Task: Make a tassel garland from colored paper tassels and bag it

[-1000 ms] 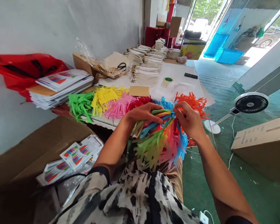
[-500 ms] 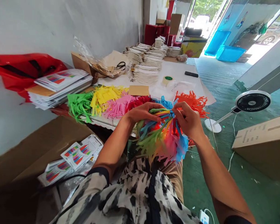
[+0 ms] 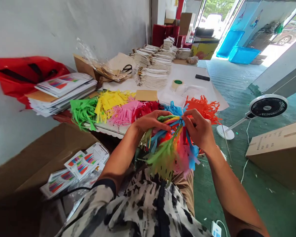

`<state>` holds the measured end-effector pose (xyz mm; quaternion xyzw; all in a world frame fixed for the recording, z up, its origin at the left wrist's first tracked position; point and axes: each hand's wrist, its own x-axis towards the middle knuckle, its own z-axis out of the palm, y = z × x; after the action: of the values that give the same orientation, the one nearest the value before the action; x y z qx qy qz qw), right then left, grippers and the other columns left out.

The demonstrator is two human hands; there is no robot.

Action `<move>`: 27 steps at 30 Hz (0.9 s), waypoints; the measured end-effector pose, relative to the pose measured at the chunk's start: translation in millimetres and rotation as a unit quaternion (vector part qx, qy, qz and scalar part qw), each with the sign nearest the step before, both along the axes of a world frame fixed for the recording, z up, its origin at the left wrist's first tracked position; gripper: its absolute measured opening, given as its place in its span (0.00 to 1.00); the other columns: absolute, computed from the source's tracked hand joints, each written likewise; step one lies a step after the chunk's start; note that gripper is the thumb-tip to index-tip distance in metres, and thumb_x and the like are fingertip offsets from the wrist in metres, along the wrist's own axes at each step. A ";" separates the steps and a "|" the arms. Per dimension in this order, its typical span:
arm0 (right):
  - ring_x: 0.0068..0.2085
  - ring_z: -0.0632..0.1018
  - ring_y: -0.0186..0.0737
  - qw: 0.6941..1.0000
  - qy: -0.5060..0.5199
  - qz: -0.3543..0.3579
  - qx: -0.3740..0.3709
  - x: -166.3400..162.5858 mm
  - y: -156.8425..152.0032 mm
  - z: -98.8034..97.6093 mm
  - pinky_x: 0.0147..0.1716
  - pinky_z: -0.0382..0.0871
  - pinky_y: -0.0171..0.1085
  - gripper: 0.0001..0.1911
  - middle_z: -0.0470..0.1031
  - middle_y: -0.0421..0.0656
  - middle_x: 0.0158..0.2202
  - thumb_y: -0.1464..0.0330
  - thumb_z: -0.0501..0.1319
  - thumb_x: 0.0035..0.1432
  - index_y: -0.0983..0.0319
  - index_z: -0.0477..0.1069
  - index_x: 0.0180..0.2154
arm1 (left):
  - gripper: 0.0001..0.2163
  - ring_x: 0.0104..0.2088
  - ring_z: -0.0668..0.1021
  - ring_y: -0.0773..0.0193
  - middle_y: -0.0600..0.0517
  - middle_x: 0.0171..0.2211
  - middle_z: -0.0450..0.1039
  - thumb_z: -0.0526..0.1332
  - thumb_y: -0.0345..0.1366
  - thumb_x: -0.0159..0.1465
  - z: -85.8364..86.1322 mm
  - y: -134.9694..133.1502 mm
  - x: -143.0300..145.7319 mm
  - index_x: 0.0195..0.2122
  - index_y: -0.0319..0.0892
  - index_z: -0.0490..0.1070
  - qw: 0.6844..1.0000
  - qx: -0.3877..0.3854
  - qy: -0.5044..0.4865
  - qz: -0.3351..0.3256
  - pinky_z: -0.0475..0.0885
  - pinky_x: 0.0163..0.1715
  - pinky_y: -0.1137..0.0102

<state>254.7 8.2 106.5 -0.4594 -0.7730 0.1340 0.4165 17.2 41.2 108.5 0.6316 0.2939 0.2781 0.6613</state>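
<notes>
Holding a multicoloured tassel bundle [image 3: 172, 144] between both hands, in front of the table's near edge and above the lap. With the left hand [image 3: 151, 121], gripping the green, yellow and blue tops from the left, thumb below and fingers above. With the right hand [image 3: 197, 127], pinching the gathered end, where blue shows, between thumb and forefinger, just beside the left fingertips. Hidden behind the fingers, so impossible to tell how the strands cross there. Hanging below and between the hands in loose green, yellow, pink and blue fringes. Beyond, on the white-topped table [image 3: 191, 73], in a row from left to right: green tassels [image 3: 82, 112], yellow tassels [image 3: 112, 101], pink tassels [image 3: 125, 112], dark red tassels [image 3: 148, 108], blue tassels [image 3: 174, 108] and orange tassels [image 3: 199, 108]. Partly covered by the hands: the near side of the dark red and blue ones. Behind the row, a brown card [image 3: 146, 95], then a roll of tape [image 3: 177, 84], a dark slab-like object [image 3: 202, 77] and stacks of off-white pieces [image 3: 156, 75]. Farther left, scissors [image 3: 126, 68] and a pile of printed sheets [image 3: 64, 86]. Low on the left, an open carton [image 3: 22, 161] with printed cards; off to the right, a standing fan [image 3: 268, 106].
</notes>
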 end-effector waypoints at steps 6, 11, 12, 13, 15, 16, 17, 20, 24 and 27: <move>0.19 0.55 0.29 1.000 -0.001 -0.008 -0.011 -1.1 -3.0 -0.3 0.22 0.50 0.32 0.11 0.56 0.28 0.18 0.58 0.57 0.74 0.58 0.71 0.43 | 0.20 0.12 0.66 0.76 0.63 0.19 0.66 0.79 0.42 0.55 -1.8 -0.8 3.8 0.40 0.42 0.72 1.000 -0.002 0.028 -0.002 0.60 0.11 0.79; 0.19 0.57 0.29 1.000 0.002 -0.012 -0.019 -1.9 -4.4 -2.0 0.22 0.52 0.32 0.12 0.59 0.29 0.18 0.57 0.57 0.74 0.58 0.71 0.43 | 0.20 0.11 0.65 0.75 0.63 0.18 0.67 0.78 0.44 0.56 -7.7 -2.8 6.0 0.41 0.43 0.71 0.999 -0.023 0.016 -0.015 0.61 0.11 0.77; 0.19 0.56 0.29 1.000 0.001 -0.013 -0.019 -2.2 -4.6 -2.0 0.22 0.52 0.32 0.12 0.59 0.29 0.18 0.57 0.57 0.73 0.58 0.71 0.43 | 0.20 0.11 0.64 0.75 0.63 0.18 0.67 0.77 0.45 0.57 -9.4 -3.0 6.6 0.41 0.43 0.71 0.999 -0.027 0.012 -0.017 0.60 0.10 0.77; 0.19 0.56 0.29 1.000 0.001 -0.013 -0.017 -2.5 -4.7 -1.9 0.22 0.52 0.32 0.12 0.58 0.29 0.18 0.57 0.57 0.73 0.58 0.71 0.43 | 0.19 0.11 0.64 0.75 0.62 0.17 0.67 0.77 0.45 0.57 -10.9 -3.4 7.1 0.41 0.43 0.71 0.999 -0.030 0.007 -0.018 0.60 0.10 0.77; 0.19 0.55 0.30 1.000 0.005 -0.014 -0.013 -3.0 -5.0 -1.6 0.22 0.51 0.32 0.13 0.57 0.29 0.17 0.56 0.57 0.73 0.58 0.71 0.42 | 0.19 0.11 0.64 0.75 0.62 0.17 0.68 0.77 0.46 0.57 -13.1 -4.4 8.2 0.40 0.42 0.72 0.999 -0.032 0.002 -0.018 0.59 0.10 0.77; 0.19 0.55 0.30 1.000 0.007 -0.014 -0.011 -3.2 -5.2 -1.5 0.22 0.51 0.32 0.13 0.56 0.29 0.17 0.55 0.57 0.73 0.58 0.71 0.42 | 0.19 0.11 0.65 0.75 0.62 0.17 0.68 0.78 0.45 0.57 -13.6 -5.3 8.8 0.39 0.42 0.71 0.999 -0.030 0.003 -0.015 0.59 0.10 0.77; 0.19 0.55 0.30 1.000 0.010 -0.013 -0.012 -3.3 -5.5 -1.6 0.22 0.52 0.32 0.14 0.57 0.29 0.17 0.55 0.57 0.73 0.58 0.71 0.42 | 0.20 0.11 0.65 0.75 0.62 0.16 0.68 0.78 0.45 0.56 -13.7 -6.3 9.4 0.38 0.42 0.71 1.000 -0.029 0.005 -0.011 0.59 0.10 0.77; 0.19 0.57 0.30 1.000 0.018 -0.015 -0.015 -2.8 -6.7 -2.5 0.22 0.52 0.32 0.14 0.60 0.30 0.17 0.55 0.57 0.73 0.58 0.71 0.42 | 0.20 0.11 0.64 0.75 0.63 0.15 0.66 0.78 0.45 0.55 -11.8 -10.2 11.8 0.36 0.42 0.70 1.000 -0.025 0.011 -0.002 0.57 0.11 0.77; 0.19 0.59 0.30 0.999 0.014 -0.026 -0.012 -1.5 -8.9 -4.0 0.23 0.53 0.32 0.12 0.63 0.30 0.18 0.57 0.58 0.73 0.58 0.72 0.43 | 0.19 0.18 0.71 0.75 0.59 0.24 0.73 0.79 0.43 0.55 -7.2 -17.1 15.4 0.38 0.39 0.74 0.998 -0.052 -0.027 0.004 0.65 0.18 0.78; 0.19 0.58 0.30 0.999 0.009 -0.030 -0.010 -1.0 -10.3 -4.3 0.22 0.52 0.31 0.12 0.61 0.29 0.17 0.57 0.58 0.73 0.58 0.72 0.42 | 0.16 0.24 0.75 0.74 0.54 0.31 0.78 0.75 0.45 0.61 -6.4 -21.2 16.8 0.40 0.38 0.77 0.995 -0.083 -0.064 0.004 0.70 0.25 0.78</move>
<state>253.7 -2.1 102.2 -0.4853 -0.7538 0.1332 0.4225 34.0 20.0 102.1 0.5545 0.2754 0.2952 0.7277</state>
